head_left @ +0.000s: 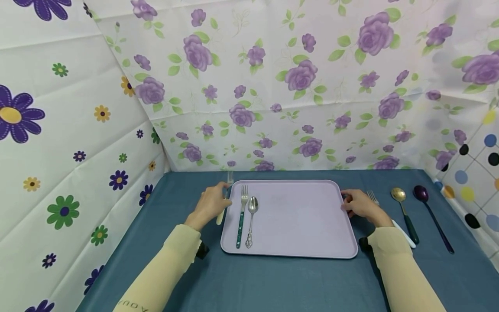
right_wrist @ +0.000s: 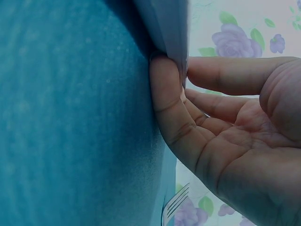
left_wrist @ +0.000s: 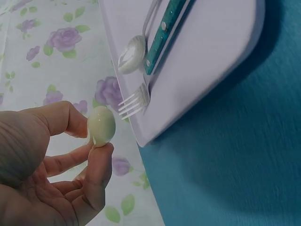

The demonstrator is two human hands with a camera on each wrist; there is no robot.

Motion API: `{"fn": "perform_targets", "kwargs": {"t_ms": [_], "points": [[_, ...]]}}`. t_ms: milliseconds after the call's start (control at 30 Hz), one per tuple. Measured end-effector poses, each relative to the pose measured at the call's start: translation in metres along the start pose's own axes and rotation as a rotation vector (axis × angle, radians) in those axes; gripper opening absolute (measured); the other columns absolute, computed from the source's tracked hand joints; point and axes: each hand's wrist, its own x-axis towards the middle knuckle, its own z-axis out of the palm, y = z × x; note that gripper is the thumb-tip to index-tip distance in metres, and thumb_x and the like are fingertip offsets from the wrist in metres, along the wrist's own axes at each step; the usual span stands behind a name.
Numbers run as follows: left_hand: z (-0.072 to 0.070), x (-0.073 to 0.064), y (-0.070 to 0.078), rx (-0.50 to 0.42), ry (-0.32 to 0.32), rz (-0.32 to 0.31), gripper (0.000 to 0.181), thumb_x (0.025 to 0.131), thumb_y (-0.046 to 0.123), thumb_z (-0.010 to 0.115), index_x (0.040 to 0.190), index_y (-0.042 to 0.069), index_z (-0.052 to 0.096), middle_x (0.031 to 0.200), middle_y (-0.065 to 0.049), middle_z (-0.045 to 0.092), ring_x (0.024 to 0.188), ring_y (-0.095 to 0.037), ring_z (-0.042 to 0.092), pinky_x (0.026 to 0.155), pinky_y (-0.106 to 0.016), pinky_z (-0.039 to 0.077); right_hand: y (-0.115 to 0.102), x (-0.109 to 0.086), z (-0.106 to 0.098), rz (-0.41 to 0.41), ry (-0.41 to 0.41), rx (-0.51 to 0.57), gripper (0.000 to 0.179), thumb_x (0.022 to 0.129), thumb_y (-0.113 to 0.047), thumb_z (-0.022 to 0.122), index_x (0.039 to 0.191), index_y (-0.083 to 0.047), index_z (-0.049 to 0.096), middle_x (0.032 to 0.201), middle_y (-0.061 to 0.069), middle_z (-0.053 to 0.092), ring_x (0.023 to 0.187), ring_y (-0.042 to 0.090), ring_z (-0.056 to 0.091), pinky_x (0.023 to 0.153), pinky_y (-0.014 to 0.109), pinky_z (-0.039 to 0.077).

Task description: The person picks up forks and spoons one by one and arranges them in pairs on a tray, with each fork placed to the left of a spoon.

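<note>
A lilac tray (head_left: 296, 216) lies on the blue cloth, carrying a green-handled fork (head_left: 240, 221) and an ornate silver spoon (head_left: 252, 206) on its left side. Beyond the tray's left edge, my left hand (head_left: 208, 203) pinches a fork with a cream handle (head_left: 220, 217). Its handle end (left_wrist: 102, 126) points at the left wrist camera, between thumb and finger. My right hand (head_left: 360, 203) grips the tray's right rim, thumb on the upper side and a finger underneath, as the right wrist view shows.
Right of the right forearm lie a white-handled fork (head_left: 405, 236), partly hidden by the arm, a gold spoon with a dark green handle (head_left: 409, 227) and a dark purple spoon (head_left: 422, 195). Flowered cloth walls (head_left: 241, 86) stand behind and at the sides.
</note>
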Motion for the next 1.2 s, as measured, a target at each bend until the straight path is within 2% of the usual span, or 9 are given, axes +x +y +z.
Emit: {"fn": "perform_targets", "kwargs": {"t_ms": [633,1067,1200], "points": [[0.013,-0.006,0.025,-0.053,-0.024,0.079,0.051,0.095,0.015,0.073,0.143,0.006,0.058,0.087,-0.007,0.068,0.06,-0.018,0.061,0.051,-0.03,0.047,0.003,0.001,0.0,-0.003,0.004,0.002,0.063,0.097,0.005,0.061,0.15,0.023,0.031,0.089,0.015,0.054,0.076,0.024,0.062,0.067,0.038,0.061],[0.025,-0.006,0.039,-0.055,-0.046,0.14,0.048,0.094,0.014,0.072,0.14,0.004,0.061,0.07,-0.002,0.06,0.053,-0.014,0.049,0.048,-0.028,0.039,0.003,0.003,0.0,-0.01,0.006,0.009,0.064,0.095,0.007,0.062,0.149,0.024,0.03,0.088,0.013,0.054,0.076,0.022,0.061,0.066,0.038,0.061],[0.028,-0.008,0.045,-0.063,-0.058,0.164,0.048,0.094,0.013,0.074,0.139,0.002,0.061,0.071,-0.001,0.061,0.055,-0.015,0.053,0.049,-0.028,0.043,0.003,0.003,0.0,-0.011,0.007,0.005,0.064,0.095,0.007,0.062,0.148,0.024,0.031,0.089,0.013,0.055,0.076,0.022,0.061,0.065,0.038,0.061]]}}
